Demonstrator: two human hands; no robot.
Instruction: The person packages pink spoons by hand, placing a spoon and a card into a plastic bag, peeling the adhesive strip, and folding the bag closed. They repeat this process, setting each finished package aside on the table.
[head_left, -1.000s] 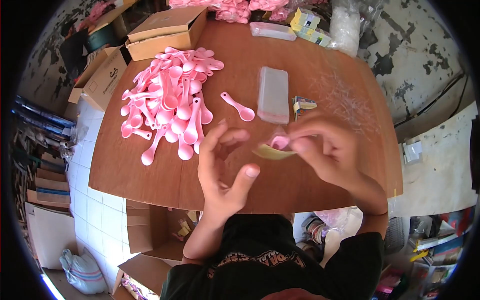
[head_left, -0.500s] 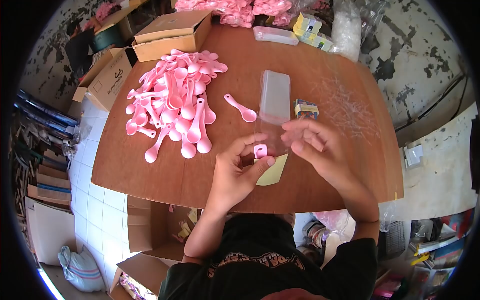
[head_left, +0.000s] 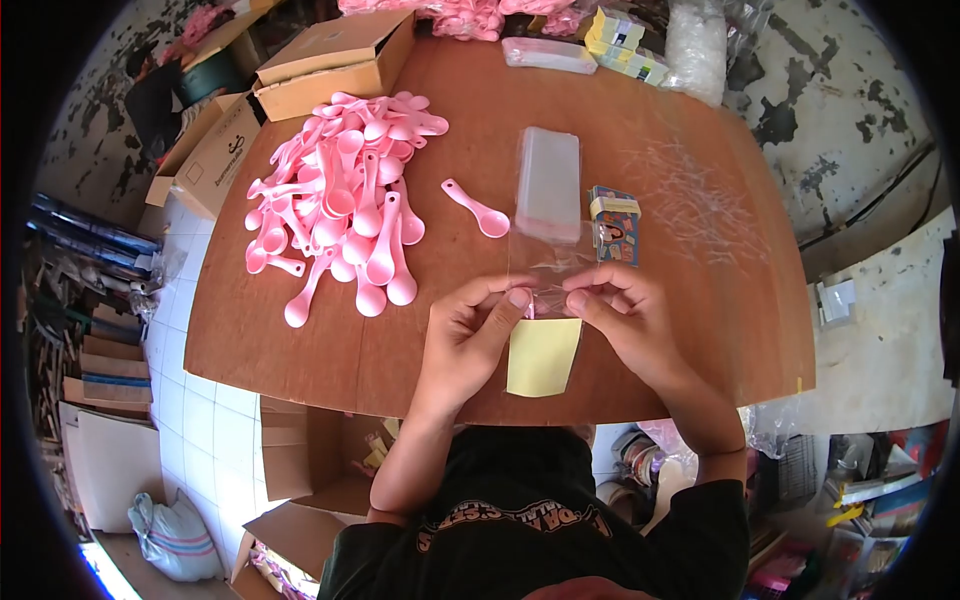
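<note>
My left hand (head_left: 478, 325) is closed in a pinch at one side of a clear plastic bag (head_left: 552, 266). At the other side, my right hand (head_left: 618, 305) pinches the same film between thumb and fingers. Just below the fingertips hangs a pale yellow paper card (head_left: 543, 358). A bit of pink shows beside my left thumb; the rest of that piece is hidden. Beyond my hands lies a stack of clear bags (head_left: 550, 180), with a small pack of printed cards (head_left: 616, 228) to its right. One pink measuring spoon (head_left: 476, 209) lies alone left of the stack.
A heap of pink spoons (head_left: 345, 200) covers the left of the wooden table (head_left: 470, 120). Thin clear strips (head_left: 705, 205) lie scattered at right. A cardboard box (head_left: 335, 65) and card bundles (head_left: 625, 45) stand at the back. Another person (head_left: 155, 100) is at far left.
My right hand has closed onto the bag and moved close to my left. The yellow card now hangs lower and straighter. The pink handle end that showed in my left hand is mostly covered.
</note>
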